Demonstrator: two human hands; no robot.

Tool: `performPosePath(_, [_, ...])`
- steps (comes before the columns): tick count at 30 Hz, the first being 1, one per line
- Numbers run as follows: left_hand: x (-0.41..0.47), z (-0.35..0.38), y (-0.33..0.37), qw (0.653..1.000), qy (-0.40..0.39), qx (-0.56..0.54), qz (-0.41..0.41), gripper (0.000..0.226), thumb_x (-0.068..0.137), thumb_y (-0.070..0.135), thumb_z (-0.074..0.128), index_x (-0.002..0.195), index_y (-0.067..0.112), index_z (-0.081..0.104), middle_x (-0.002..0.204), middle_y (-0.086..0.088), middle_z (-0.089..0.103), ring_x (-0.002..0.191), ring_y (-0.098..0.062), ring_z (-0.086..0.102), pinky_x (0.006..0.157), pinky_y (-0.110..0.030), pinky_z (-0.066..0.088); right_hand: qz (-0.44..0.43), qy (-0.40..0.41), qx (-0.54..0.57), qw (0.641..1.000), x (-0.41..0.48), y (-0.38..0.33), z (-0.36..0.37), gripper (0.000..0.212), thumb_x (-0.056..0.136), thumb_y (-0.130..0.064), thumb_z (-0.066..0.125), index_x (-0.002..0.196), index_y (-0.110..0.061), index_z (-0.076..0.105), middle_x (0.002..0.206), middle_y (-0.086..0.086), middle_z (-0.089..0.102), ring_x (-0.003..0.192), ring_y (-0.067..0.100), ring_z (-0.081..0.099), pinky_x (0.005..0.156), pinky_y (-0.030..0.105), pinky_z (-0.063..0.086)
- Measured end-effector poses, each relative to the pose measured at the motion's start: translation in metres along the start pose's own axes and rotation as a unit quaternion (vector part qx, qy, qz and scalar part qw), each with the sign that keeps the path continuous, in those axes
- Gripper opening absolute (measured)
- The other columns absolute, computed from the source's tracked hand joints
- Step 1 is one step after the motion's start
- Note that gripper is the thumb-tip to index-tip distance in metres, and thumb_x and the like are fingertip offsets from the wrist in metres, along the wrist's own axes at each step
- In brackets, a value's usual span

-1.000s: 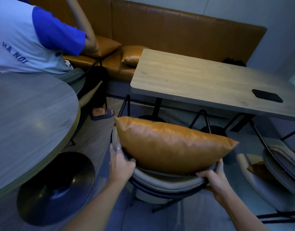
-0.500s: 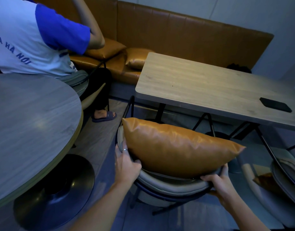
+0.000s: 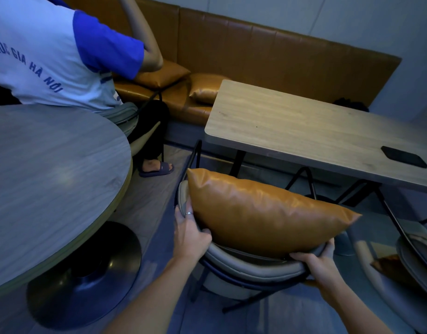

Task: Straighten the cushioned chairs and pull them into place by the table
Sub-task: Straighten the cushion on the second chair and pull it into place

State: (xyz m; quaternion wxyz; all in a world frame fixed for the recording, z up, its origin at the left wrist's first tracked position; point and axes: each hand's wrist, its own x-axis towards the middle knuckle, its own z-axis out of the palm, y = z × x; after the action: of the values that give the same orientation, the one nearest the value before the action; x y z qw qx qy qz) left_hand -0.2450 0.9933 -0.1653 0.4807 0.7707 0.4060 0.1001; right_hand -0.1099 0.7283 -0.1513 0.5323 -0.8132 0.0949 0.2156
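A grey padded chair point(image 3: 251, 263) with a black metal frame stands in front of me, its seat facing the rectangular wooden table point(image 3: 304, 126). An orange leather cushion point(image 3: 263, 213) leans against the inside of its curved backrest. My left hand point(image 3: 188, 230), with a ring on one finger, grips the left end of the backrest. My right hand point(image 3: 321, 263) holds the right end of the backrest, just under the cushion's corner. A second grey chair point(image 3: 417, 256) with another orange cushion point(image 3: 391, 268) shows at the right edge.
A round grey table point(image 3: 46, 179) on a dark disc base point(image 3: 87, 283) stands close on my left. A person in a white and blue shirt point(image 3: 50, 51) sits beyond it. An orange bench point(image 3: 255, 54) with cushions lines the wall. A black phone point(image 3: 404, 156) lies on the wooden table.
The chair, with both my hands on its backrest, has shifted slightly to the right and toward the wooden table; the view has followed it.
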Motion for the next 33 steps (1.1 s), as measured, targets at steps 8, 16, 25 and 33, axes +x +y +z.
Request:
performPosePath(8, [-0.007, 0.006, -0.001, 1.0, -0.001, 0.001, 0.011, 0.094, 0.084, 0.013, 0.063, 0.16, 0.029, 0.009, 0.168, -0.018, 0.002, 0.149, -0.043, 0.025, 0.116, -0.049, 0.034, -0.015, 0.013, -0.013, 1.0, -0.002, 0.004, -0.007, 0.099, 0.088, 0.006, 0.068, 0.156, -0.043, 0.016, 0.132, 0.007, 0.045, 0.086, 0.026, 0.053, 0.071, 0.053, 0.054])
performPosePath(16, [-0.019, 0.014, 0.001, 1.0, -0.004, -0.003, 0.023, 0.096, 0.084, 0.015, 0.063, 0.16, 0.034, 0.007, 0.169, -0.014, 0.001, 0.152, -0.04, 0.02, 0.116, -0.05, 0.033, -0.006, 0.031, -0.013, 0.999, -0.005, 0.015, -0.019, 0.093, 0.086, 0.009, 0.067, 0.152, -0.037, 0.022, 0.131, 0.011, 0.048, 0.087, 0.03, 0.054, 0.068, 0.051, 0.052])
performPosePath(25, [-0.025, 0.016, -0.002, 0.999, -0.006, -0.013, 0.042, 0.099, 0.08, 0.016, 0.064, 0.16, 0.037, 0.008, 0.166, -0.01, 0.011, 0.146, -0.038, 0.032, 0.112, -0.049, 0.04, 0.035, 0.031, -0.022, 0.999, -0.003, 0.019, -0.026, 0.091, 0.086, 0.009, 0.065, 0.15, -0.042, 0.023, 0.134, 0.007, 0.044, 0.103, 0.044, 0.052, 0.084, 0.066, 0.055])
performPosePath(33, [-0.029, 0.019, 0.004, 0.999, -0.005, -0.015, 0.038, 0.1, 0.083, 0.014, 0.065, 0.159, 0.039, 0.006, 0.167, -0.012, 0.008, 0.148, -0.037, 0.029, 0.112, -0.044, 0.036, 0.019, 0.044, -0.015, 0.999, 0.002, 0.016, -0.031, 0.087, 0.084, 0.013, 0.064, 0.151, -0.031, 0.028, 0.128, 0.014, 0.051, 0.082, 0.034, 0.055, 0.064, 0.046, 0.052])
